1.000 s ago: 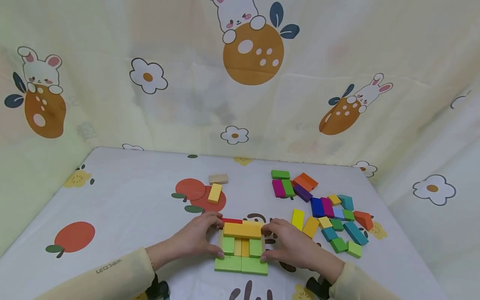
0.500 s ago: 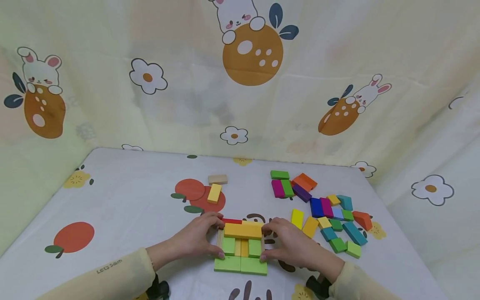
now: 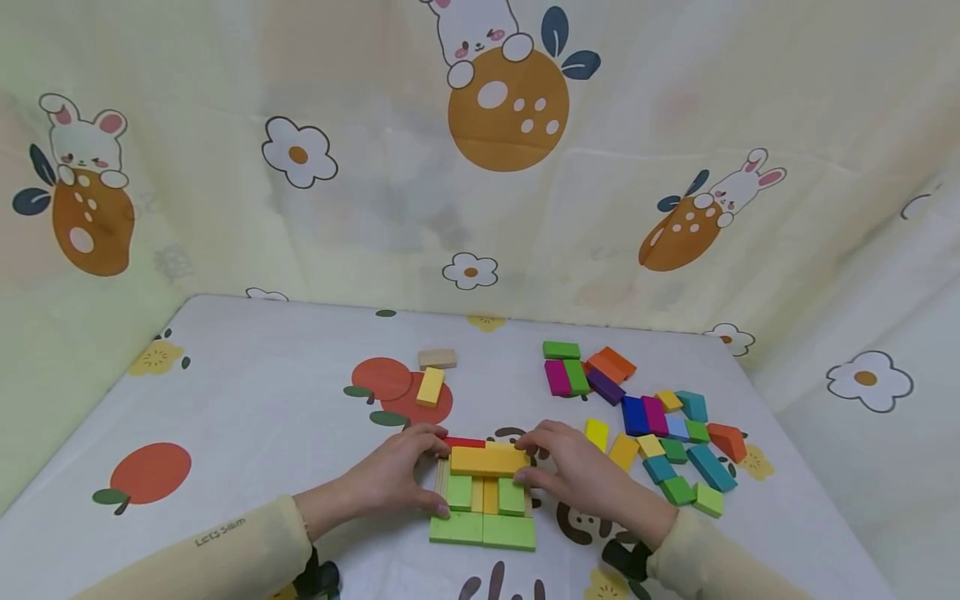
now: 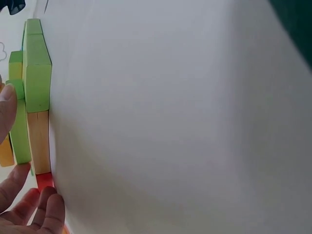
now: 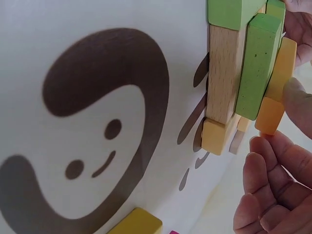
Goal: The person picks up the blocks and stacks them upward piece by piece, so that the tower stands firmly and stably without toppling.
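A low build of rectangular blocks stands in front of the person, light green blocks (image 3: 508,533) along its front edge. Across its top lies an orange block (image 3: 489,461); the right hand (image 3: 581,471) pinches its right end, thumb in front and fingertips behind. At the build's left side, the left hand (image 3: 393,473) holds a light green block (image 4: 20,131) by its two ends between thumb and fingers. Under that block sits a plain wooden block (image 4: 40,141). A red block (image 3: 463,442) shows at the back, close to the left fingertips.
Loose blocks of many colours, among them a dark blue block (image 3: 634,415), lie to the right. Beyond the build are a yellow block (image 3: 430,387) and a plain wooden block (image 3: 437,358). A patterned curtain (image 3: 360,208) hangs behind the table (image 3: 255,375).
The right hand has shifted up from the build's right side to the orange block's right end, which has moved slightly right. The left hand has stayed in place.
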The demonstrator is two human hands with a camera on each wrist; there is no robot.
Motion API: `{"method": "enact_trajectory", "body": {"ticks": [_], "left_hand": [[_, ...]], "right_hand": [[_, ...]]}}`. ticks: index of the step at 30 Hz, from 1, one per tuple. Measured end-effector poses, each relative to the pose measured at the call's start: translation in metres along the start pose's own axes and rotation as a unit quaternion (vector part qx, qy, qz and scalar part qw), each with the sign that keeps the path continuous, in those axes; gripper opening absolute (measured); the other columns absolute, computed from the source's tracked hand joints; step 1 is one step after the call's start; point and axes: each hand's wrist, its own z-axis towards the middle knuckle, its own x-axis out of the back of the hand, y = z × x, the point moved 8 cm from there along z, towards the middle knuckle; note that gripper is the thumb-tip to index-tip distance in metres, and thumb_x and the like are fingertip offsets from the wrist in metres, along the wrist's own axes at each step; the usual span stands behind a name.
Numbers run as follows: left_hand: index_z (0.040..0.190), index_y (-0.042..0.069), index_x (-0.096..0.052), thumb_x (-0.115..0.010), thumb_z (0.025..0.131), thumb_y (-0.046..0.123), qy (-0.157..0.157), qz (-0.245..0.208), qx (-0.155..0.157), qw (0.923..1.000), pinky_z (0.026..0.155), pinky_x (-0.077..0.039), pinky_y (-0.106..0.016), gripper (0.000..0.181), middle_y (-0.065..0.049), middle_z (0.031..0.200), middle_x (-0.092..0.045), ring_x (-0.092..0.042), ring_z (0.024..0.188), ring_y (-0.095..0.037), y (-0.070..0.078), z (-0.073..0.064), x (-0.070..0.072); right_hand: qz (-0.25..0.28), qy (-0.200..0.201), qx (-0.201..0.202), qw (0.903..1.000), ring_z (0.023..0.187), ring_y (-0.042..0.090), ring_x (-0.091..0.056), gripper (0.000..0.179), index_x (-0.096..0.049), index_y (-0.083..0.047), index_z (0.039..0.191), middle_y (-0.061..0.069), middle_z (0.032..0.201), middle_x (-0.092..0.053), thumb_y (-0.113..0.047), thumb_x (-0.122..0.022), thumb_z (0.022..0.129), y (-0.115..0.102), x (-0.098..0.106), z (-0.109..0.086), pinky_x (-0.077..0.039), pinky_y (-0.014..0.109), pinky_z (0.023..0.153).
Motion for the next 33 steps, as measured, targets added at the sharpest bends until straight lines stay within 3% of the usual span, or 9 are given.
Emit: {"method": "enact_trajectory", "body": {"ticks": [13, 24, 33], "left_hand": [[0.122, 0.002, -0.068, -0.095, 0.071, 0.031, 0.002, 0.000, -0.009, 1.0000, 0.113, -0.046, -0.054, 0.064, -0.015, 0.144, -0.055, -0.053, 0.132, -0.033, -0.0003, 0.0012, 0.0003], [0.123, 0.003, -0.068, -0.095, 0.071, 0.033, -0.001, 0.006, -0.002, 1.0000, 0.113, -0.046, -0.053, 0.066, -0.014, 0.144, -0.055, -0.053, 0.133, -0.033, -0.0004, 0.0010, -0.0005], [0.139, 0.004, -0.055, -0.097, 0.067, 0.033, -0.019, 0.014, 0.015, 0.9996, 0.112, -0.047, -0.052, 0.088, -0.014, 0.144, -0.054, -0.052, 0.133, -0.030, 0.0009, 0.0010, -0.0032]], "right_hand": [[0.005, 0.011, 0.012, 0.9998, 0.090, 0.016, -0.061, 0.032, -0.073, -0.010, 0.112, -0.003, 0.101, -0.067, -0.032, -0.079, 0.090, -0.0060, 0.0013, 0.0017, -0.059, 0.028, 0.079], [0.009, 0.003, -0.005, 0.9999, 0.091, 0.015, -0.060, 0.034, -0.072, -0.010, 0.114, -0.002, 0.103, -0.067, -0.032, -0.080, 0.089, -0.0035, -0.0010, 0.0028, -0.057, 0.026, 0.079], [0.003, 0.000, -0.010, 0.9999, 0.092, 0.014, -0.059, 0.037, -0.072, -0.009, 0.116, -0.002, 0.104, -0.067, -0.031, -0.081, 0.088, -0.0026, -0.0010, 0.0017, -0.056, 0.023, 0.079]]}}
